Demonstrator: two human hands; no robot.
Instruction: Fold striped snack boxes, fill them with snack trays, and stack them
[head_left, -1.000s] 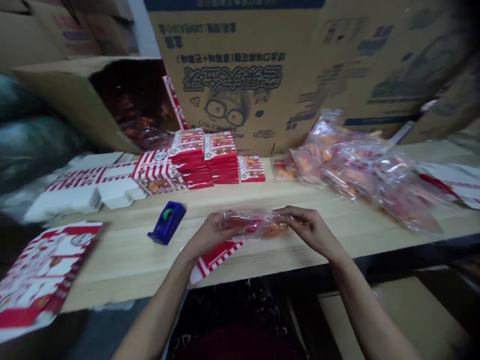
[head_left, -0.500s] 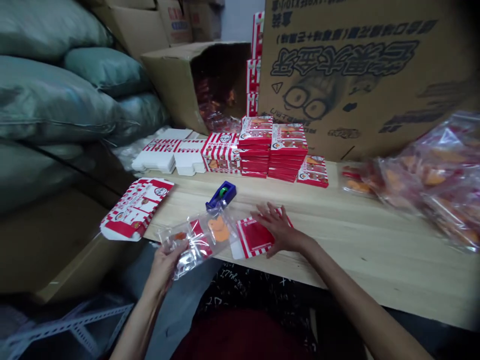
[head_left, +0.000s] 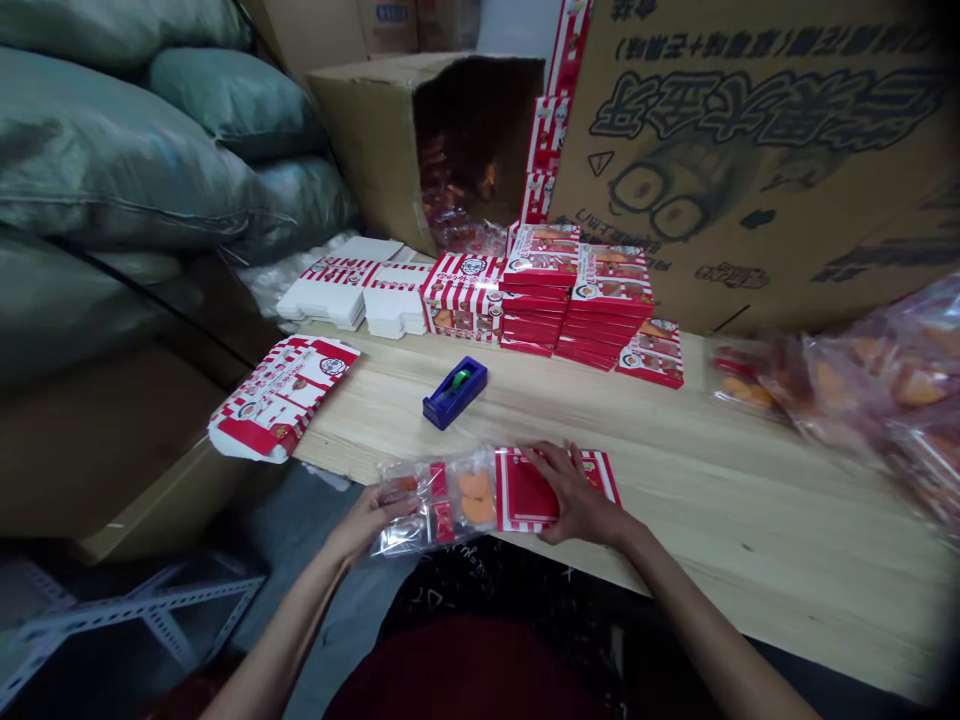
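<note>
My left hand (head_left: 365,517) grips the left end of a clear plastic packet (head_left: 439,503) with orange and red pieces inside, at the table's near edge. The packet's right end meets the open mouth of a small red-and-white striped box (head_left: 529,490) lying flat on the wooden table (head_left: 750,500). My right hand (head_left: 574,495) lies on that box with fingers spread, pressing it down.
A blue tape dispenser (head_left: 454,392) sits behind the box. Stacks of filled red boxes (head_left: 577,300) and flat white cartons (head_left: 352,290) line the back. More clear packets (head_left: 862,400) pile at the right. A loose flat carton (head_left: 281,395) overhangs the left edge. Large cardboard boxes (head_left: 750,150) stand behind.
The packet went from both hands to the left hand alone, then moved right against the striped box. My right hand settled onto the box. The view swung left.
</note>
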